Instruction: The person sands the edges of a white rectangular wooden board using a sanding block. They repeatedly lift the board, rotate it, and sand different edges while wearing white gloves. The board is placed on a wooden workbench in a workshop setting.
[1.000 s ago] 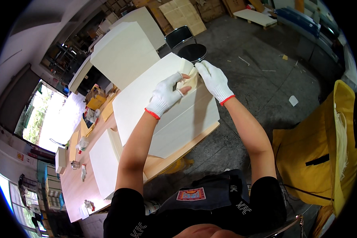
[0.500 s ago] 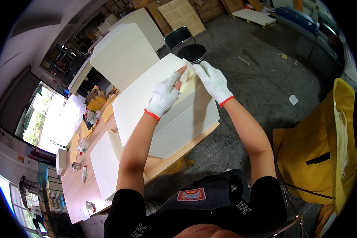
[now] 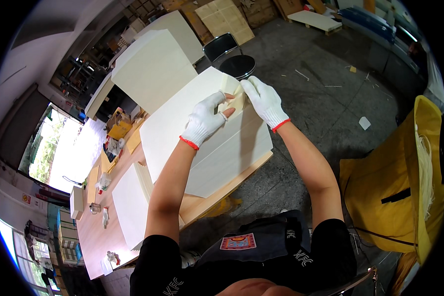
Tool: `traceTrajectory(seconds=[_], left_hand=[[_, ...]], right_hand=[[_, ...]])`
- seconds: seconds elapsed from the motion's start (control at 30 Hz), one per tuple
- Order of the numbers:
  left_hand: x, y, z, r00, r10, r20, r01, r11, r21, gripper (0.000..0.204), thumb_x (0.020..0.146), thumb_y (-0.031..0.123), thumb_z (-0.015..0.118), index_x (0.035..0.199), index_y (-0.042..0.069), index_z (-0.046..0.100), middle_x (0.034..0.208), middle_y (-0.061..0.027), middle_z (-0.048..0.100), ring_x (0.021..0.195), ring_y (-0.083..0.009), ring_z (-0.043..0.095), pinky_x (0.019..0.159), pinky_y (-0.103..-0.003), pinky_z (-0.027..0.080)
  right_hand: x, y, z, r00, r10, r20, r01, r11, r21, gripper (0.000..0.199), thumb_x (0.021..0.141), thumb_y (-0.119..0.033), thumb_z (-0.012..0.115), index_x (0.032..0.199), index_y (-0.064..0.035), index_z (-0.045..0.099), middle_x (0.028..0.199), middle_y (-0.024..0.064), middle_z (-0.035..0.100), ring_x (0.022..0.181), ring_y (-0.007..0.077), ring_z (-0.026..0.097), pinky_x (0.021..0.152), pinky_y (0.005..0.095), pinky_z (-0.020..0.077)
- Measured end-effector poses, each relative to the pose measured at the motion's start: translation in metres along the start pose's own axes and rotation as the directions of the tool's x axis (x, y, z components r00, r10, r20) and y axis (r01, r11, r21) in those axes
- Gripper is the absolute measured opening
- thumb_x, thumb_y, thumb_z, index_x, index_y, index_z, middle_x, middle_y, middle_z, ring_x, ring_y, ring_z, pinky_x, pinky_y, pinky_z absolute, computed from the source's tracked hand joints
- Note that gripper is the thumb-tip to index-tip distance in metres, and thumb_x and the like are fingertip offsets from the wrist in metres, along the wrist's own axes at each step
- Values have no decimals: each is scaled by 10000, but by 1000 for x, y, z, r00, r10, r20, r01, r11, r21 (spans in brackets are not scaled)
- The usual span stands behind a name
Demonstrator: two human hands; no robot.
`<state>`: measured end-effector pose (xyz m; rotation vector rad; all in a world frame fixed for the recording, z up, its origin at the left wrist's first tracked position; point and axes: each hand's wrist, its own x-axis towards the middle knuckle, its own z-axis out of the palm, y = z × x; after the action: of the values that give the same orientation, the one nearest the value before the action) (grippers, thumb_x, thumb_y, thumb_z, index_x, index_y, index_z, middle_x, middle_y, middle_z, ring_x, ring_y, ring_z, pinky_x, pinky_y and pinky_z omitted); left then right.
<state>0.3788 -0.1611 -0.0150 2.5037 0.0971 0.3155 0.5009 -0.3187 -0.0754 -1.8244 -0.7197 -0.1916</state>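
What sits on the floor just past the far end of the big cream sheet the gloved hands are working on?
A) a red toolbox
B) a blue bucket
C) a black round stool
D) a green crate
C: a black round stool stands on the grey floor just beyond the cream sheet, close to where the left hand and right hand meet at its far corner.
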Motion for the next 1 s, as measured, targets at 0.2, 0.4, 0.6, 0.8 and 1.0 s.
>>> traceTrajectory(seconds=[0.2, 0.4, 0.6, 0.8, 1.0], left_hand=[[-2, 6, -3, 1000, -28, 14, 28, 1000, -7, 372, 892, 203, 767, 1246, 136, 673, 1026, -119, 691, 702, -164, 641, 696, -340, 530], [-6, 7, 1, 989, 138, -61, -124, 974, 192, 374, 902, 154, 680, 1275, 158, 674, 979, -127, 709, 761, -234, 686, 728, -339, 540], [-5, -2, 0, 971, 160, -178, -108, 957, 271, 430, 908, 131, 624, 1335, 183, 644, 944, -148, 700, 809, -306, 703, 733, -358, 551], [-28, 22, 1, 962, 214, -170, -111, 874, 472, 585, 894, 189, 655, 1459, 220, 507, 1062, -152, 705, 918, -354, 710, 793, -437, 564], [-49, -10, -12, 993, 58, -106, 20, 786, 618, 512, 910, 234, 622, 1406, 147, 531, 1088, -182, 698, 930, -394, 692, 818, -498, 549]], right_hand=[[-1, 0, 1, 1000, 2, -25, -1, 1000, 18, 517, 1021, -566, 390, 1015, -90, 591, 896, 243, 668, 870, 472, 631, 750, 548, 456], [-1, -1, -3, 1000, 30, 6, -30, 1000, -1, 497, 1004, -560, 456, 1003, -88, 612, 885, 209, 678, 861, 443, 643, 753, 525, 477], [-21, -31, -34, 828, -560, 40, 521, 741, -423, 471, 861, -514, 670, 1072, -93, 663, 1076, 109, 658, 1043, 322, 623, 937, 458, 479], [-48, -15, -7, 765, -570, 300, 639, 612, -466, 585, 780, -457, 769, 1224, -115, 603, 1321, 131, 551, 1287, 356, 497, 1113, 474, 391], [-50, -22, 2, 814, -450, 366, 580, 629, -518, 755, 772, -454, 796, 1423, -171, 537, 1407, 143, 536, 1344, 365, 467, 1134, 475, 373]])
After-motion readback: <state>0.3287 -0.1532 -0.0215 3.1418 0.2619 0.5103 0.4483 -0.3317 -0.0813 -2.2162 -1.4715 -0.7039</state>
